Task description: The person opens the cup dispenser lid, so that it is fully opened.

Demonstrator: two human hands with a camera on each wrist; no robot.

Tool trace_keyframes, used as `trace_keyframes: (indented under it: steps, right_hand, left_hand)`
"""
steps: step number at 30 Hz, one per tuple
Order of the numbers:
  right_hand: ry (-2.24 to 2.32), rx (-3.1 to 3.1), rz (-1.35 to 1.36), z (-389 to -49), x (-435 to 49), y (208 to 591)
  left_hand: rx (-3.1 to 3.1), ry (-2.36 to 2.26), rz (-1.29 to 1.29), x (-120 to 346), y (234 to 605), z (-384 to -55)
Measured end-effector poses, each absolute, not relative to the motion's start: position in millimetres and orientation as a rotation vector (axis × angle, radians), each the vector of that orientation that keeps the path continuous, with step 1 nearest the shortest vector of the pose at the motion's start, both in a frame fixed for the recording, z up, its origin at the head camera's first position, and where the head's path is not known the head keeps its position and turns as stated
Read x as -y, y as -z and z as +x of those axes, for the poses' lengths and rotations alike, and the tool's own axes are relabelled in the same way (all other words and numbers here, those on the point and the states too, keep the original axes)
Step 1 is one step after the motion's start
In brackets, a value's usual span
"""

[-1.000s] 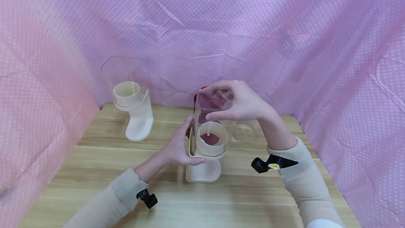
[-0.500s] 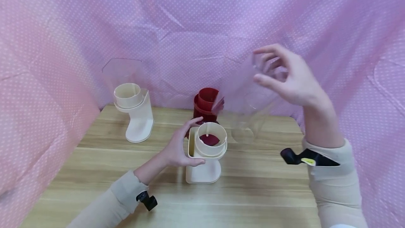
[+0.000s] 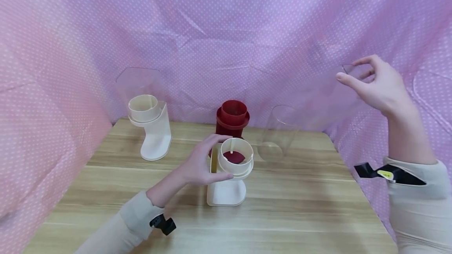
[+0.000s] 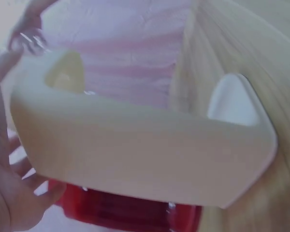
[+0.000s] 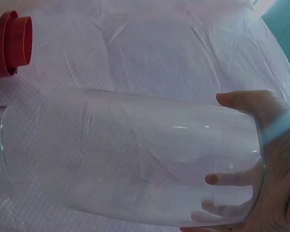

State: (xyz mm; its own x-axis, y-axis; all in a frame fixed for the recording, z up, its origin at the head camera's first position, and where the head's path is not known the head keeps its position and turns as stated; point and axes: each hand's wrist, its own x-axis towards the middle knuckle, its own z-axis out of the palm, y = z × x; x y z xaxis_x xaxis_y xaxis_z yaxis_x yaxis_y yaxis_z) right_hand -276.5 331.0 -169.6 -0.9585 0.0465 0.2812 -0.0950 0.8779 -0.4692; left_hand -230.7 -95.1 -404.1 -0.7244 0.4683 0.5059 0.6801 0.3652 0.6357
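My left hand (image 3: 201,164) holds the top of a cream plastic stand (image 3: 226,193) between thumb and fingers. The stand has a flat rounded foot on the table and a hollow back column. In its upper ring sits a cream round cup-like insert (image 3: 236,154), with dark red showing inside. Out to the right and raised, my right hand (image 3: 381,87) grips a clear, see-through container (image 5: 150,159) by one end. Its outline is faint in the head view; the right wrist view shows it lying sideways, with fingers and thumb round its rim.
A similar cream stand (image 3: 155,140) with a clear container (image 3: 137,79) stands at the back left. Behind the held stand is a red one (image 3: 231,118). A clear cylinder (image 3: 279,128) stands to its right. Pink dotted cloth (image 3: 226,50) encloses the wooden table (image 3: 300,214).
My right hand has lifted the clear container off the held stand and carried it up and to the right. The red stand behind has come into view. My left hand has stayed put.
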Motion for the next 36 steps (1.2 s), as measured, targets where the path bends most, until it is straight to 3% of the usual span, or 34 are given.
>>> trace_keyframes:
  steps: [20, 36]
  right_hand:
    - [-0.543, 2.92, -0.166, -309, -389, 240]
    - [-0.501, 3.058, -0.125, -337, -381, 352]
  left_hand:
    - [2.289, 1.306, -0.977, 84, 385, -223]
    - [2.295, 1.297, -0.983, 85, 384, -224]
